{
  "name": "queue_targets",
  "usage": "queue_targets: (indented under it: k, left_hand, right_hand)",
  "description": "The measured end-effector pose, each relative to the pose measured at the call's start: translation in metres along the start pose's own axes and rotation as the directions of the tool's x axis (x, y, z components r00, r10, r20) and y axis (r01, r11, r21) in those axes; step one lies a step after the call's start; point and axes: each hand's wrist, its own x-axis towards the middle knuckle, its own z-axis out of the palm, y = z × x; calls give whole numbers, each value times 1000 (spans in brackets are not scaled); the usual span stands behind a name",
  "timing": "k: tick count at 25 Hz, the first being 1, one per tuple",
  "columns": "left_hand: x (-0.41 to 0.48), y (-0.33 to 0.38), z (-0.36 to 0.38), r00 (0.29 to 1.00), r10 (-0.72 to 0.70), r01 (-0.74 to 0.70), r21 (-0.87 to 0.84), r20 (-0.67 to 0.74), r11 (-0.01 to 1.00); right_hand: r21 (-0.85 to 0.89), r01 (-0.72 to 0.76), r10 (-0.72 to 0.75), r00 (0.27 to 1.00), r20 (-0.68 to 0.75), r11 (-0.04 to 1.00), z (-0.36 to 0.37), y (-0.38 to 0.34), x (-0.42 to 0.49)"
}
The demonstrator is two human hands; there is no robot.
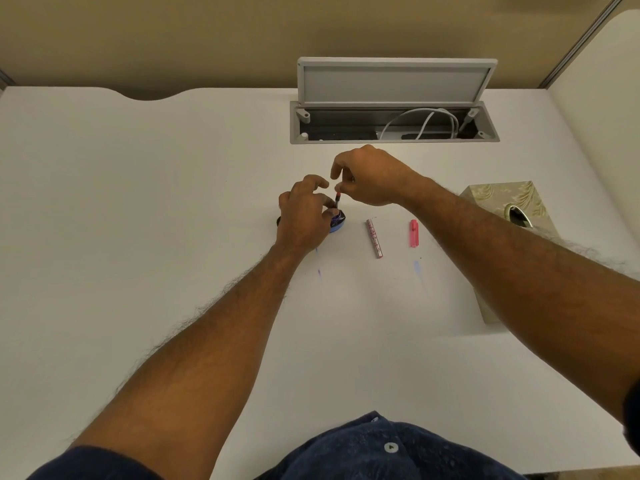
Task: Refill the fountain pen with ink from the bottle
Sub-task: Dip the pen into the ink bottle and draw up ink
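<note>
Fingers [336,170] of the right hand [374,178]: drawn close together, thumb and fingertips pinching the upper end of a slim dark fountain pen section with a red band [337,199], held nearly upright with its lower end at the mouth of the bottle; whether the tip reaches the ink cannot be told. Fingers [318,182] of the left hand [304,211]: curled around a small dark glass ink bottle with a blue base [337,221], index finger lifted above the others. The ink bottle stands on the white tabletop [138,202] near its middle, nearer the far edge than the near one. Small black round object [278,221]: on the tabletop just left of the left hand, mostly hidden; kind uncertain. Silver-and-red patterned pen barrel [374,238]: lying flat to the right of the ink bottle, apart from it. Pink translucent pen cap [414,233]: lying flat further right, beside the barrel and not touching it. Faint blue ink smears [417,268]: on the tabletop nearer the person than the barrel and cap. Beige patterned tissue box with an oval opening [498,202]: at the right edge, partly behind the right forearm. Grey recessed cable well [394,140] with raised lid [394,81]: at the far edge, holding white cables [433,121].
</note>
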Motion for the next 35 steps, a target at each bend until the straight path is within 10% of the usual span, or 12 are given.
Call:
queue_targets:
  k: [12, 35]
  left_hand:
    - [0, 0, 2, 1000, -4, 3, -22, -11, 1000]
    - [-2, -3, 4, 1000, -9, 8, -44, -27, 999]
  right_hand:
    - [-252, -10, -4, 999, -54, 968, 10, 2, 0]
    - [-66, 14, -14, 1000, -1, 998, 12, 6, -8]
